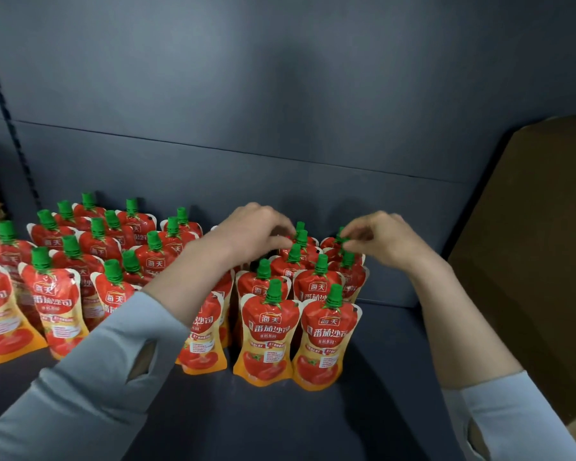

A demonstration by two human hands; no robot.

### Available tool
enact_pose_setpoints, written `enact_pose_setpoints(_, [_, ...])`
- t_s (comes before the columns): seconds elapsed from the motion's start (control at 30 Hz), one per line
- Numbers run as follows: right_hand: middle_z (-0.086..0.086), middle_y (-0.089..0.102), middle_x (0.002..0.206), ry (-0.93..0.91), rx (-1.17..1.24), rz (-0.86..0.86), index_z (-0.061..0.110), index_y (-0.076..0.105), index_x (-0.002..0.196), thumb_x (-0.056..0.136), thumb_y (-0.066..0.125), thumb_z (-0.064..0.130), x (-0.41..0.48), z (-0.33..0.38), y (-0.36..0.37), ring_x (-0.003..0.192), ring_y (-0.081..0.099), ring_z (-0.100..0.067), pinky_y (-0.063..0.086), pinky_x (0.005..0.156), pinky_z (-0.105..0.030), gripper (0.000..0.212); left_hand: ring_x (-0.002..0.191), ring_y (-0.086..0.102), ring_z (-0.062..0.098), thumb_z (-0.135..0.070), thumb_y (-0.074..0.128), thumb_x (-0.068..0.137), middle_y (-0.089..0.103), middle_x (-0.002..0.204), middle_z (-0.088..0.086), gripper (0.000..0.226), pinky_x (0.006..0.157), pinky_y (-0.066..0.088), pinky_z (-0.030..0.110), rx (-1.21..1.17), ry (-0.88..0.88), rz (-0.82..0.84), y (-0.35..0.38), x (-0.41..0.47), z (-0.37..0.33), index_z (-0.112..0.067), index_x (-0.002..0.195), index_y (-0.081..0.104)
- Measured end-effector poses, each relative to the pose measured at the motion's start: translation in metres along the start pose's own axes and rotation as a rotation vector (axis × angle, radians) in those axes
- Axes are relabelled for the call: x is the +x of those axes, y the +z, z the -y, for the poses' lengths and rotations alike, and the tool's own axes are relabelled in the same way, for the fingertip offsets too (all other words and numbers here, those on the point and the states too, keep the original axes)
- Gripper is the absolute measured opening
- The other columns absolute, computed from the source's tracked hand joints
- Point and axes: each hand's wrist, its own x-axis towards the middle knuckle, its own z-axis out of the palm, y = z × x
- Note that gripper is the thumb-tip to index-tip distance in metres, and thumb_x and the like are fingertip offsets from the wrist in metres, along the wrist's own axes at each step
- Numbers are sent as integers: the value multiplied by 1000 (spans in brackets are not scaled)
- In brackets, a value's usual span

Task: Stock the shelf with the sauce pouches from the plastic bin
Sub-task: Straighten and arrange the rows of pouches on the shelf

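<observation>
Several red and orange sauce pouches (pixel 266 341) with green caps stand upright in rows on the dark shelf (pixel 280 427). Both my hands reach over the right-hand rows to the rearmost pouches. My left hand (pixel 253 232) has its fingers curled down at the green cap of a rear pouch (pixel 300 239) in the left of these rows. My right hand (pixel 376 237) pinches the green cap of the rear pouch (pixel 330 242) in the right row. The plastic bin is out of view.
A dark back panel (pixel 280 128) rises behind the pouches. A brown cardboard panel (pixel 529 261) stands at the right end of the shelf. Bare shelf lies between the right-hand rows and that cardboard, and along the front edge.
</observation>
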Motion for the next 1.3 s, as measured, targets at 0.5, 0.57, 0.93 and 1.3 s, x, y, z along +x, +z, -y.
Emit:
enact_pose_setpoints(0.5, [12, 75, 89, -104, -1, 105, 30, 80, 81, 79, 83, 23, 22, 18, 36, 95, 68, -8, 54, 97, -35, 8, 99, 64, 18, -24, 80, 77, 71, 106, 0, 25, 87, 50, 29, 96, -32, 126, 5, 25, 17, -23, 102, 75])
enact_pose_setpoints(0.57, [14, 75, 88, -116, 8, 133, 32, 80, 81, 78, 83, 27, 23, 21, 36, 93, 68, -4, 54, 96, -34, 7, 98, 64, 17, -24, 79, 78, 70, 106, -2, 24, 86, 49, 27, 101, -32, 136, 4, 24, 21, -23, 102, 75])
enact_pose_setpoints(0.93, [3, 75, 97, 100, -107, -78, 26, 77, 96, 90, 68, 23, 38, -19, 19, 100, 67, -19, 45, 87, -24, 11, 116, 58, 23, -26, 67, 89, 67, 120, 2, 34, 100, 42, 32, 21, -11, 60, 19, 62, 3, -27, 122, 64])
enact_pose_setpoints(1.3, [4, 75, 91, 41, -32, -35, 26, 80, 87, 82, 79, 23, 37, -9, 31, 102, 65, -18, 51, 95, -34, 6, 105, 63, 20, -17, 76, 81, 70, 111, 2, 22, 83, 40, 20, 86, -14, 69, 17, 66, 12, -19, 103, 75])
